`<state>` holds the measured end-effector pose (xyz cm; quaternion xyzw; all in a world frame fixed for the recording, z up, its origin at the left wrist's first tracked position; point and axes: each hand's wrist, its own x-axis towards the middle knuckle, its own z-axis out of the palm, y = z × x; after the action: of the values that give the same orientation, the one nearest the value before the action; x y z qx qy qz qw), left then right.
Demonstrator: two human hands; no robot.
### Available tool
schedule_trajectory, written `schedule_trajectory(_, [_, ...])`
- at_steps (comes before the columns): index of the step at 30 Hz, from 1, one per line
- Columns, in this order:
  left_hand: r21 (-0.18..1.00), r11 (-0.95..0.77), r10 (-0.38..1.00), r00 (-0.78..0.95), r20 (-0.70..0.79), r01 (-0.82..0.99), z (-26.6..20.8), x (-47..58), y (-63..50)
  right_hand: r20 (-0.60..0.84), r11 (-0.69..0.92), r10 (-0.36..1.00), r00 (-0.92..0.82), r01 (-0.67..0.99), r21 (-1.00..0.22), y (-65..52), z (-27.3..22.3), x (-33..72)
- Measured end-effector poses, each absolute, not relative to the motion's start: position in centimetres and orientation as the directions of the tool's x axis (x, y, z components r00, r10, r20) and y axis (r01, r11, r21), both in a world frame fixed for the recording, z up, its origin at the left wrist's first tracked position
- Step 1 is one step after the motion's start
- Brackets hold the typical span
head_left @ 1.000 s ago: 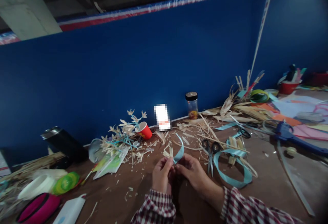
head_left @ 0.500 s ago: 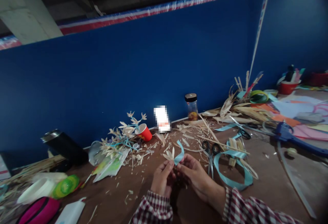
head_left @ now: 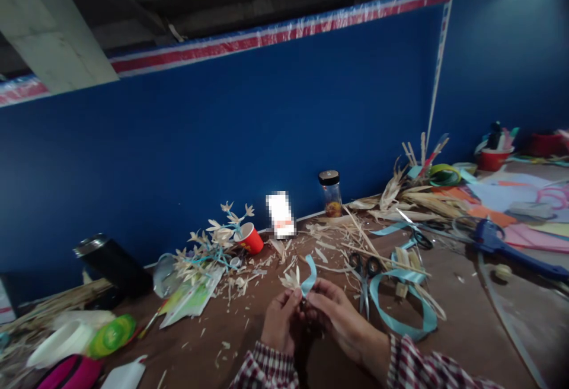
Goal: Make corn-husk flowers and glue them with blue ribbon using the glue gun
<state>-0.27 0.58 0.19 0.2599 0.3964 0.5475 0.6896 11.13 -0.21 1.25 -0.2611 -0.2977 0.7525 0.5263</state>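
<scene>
Low in the middle of the head view, my left hand (head_left: pixel 281 319) pinches the base of a small pale husk flower (head_left: pixel 291 279), whose petals fan upward. Right beside it, my right hand (head_left: pixel 340 318) is closed on a light blue ribbon strip (head_left: pixel 310 274) that curls up from the flower's base. The fingers of both hands meet there and hide the lower ends of flower and strip. Dark-handled scissors (head_left: pixel 364 279) lie just right of my right hand, near a loop of the same blue ribbon (head_left: pixel 386 315).
Behind the hands are a red paper cup (head_left: pixel 249 239) on its side, finished husk flowers (head_left: pixel 213 246) and a lidded jar (head_left: pixel 331 194). A blue glue gun (head_left: pixel 511 249) lies right. A black flask (head_left: pixel 111 264) leans at left. Husk scraps (head_left: pixel 242 282) litter the brown table.
The view has tilted up slightly, so the table sits lower in the picture. The flower has turned a little between my fingers, and both hands keep their hold.
</scene>
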Motion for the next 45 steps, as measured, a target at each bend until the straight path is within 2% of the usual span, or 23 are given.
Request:
schedule_trajectory(4, [0.802, 0.281, 0.956, 0.079, -0.283, -0.527, 0.1, -0.3, 0.5, -0.134, -0.288, 0.95, -0.283, -0.624, -0.726, -0.2, 1.1, 11.3])
schedule_trajectory(23, [0.89, 0.216, 0.969, -0.02, -0.245, -0.402, 0.1, -0.3, 0.4, -0.097, -0.195, 0.974, -0.203, -0.542, -0.818, 0.0, 0.0, 11.5])
schedule_trajectory(45, [0.871, 0.241, 0.954, -0.062, -0.294, -0.428, 0.5, -0.2, 0.2, -0.096, -0.186, 0.976, -0.195, -0.52, -0.834, -0.5, 0.1, 11.3])
